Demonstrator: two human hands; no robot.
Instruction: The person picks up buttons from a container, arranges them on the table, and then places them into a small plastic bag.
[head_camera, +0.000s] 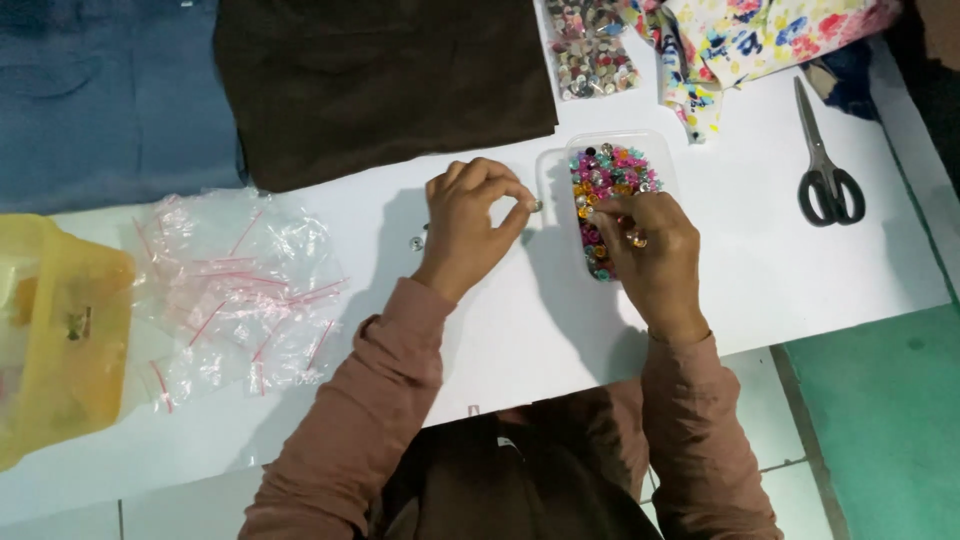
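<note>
Fingers of the left hand (468, 215) pinch a small button (537, 205) — right hand (645, 240) grip pinches beads in the tray (552, 170).

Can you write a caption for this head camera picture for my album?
Right hand picks in a clear box of colourful buttons; left hand pinches one small button.
</note>
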